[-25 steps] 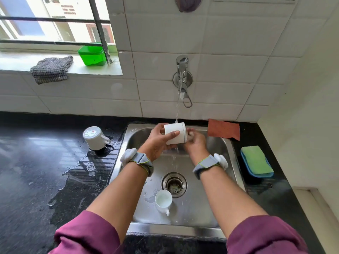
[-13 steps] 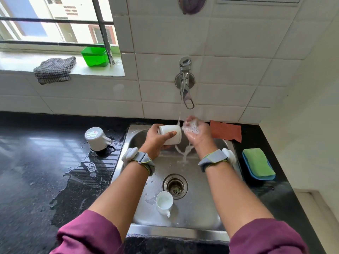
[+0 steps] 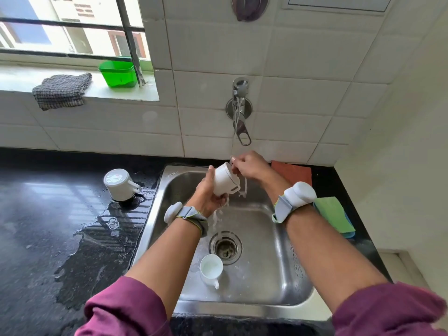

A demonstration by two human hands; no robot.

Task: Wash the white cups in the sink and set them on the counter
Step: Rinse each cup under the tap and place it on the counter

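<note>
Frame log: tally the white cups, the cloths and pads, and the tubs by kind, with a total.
White cups: 3 (held cup, sink cup, upturned counter cup)
Cloths and pads: 3 (checked cloth, orange cloth, green pad)
Tubs: 1 (green tub)
Total: 7

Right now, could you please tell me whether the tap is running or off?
Running: a thin stream falls from the tap to the cup gripped by the left hand, and water drips below it.
</note>
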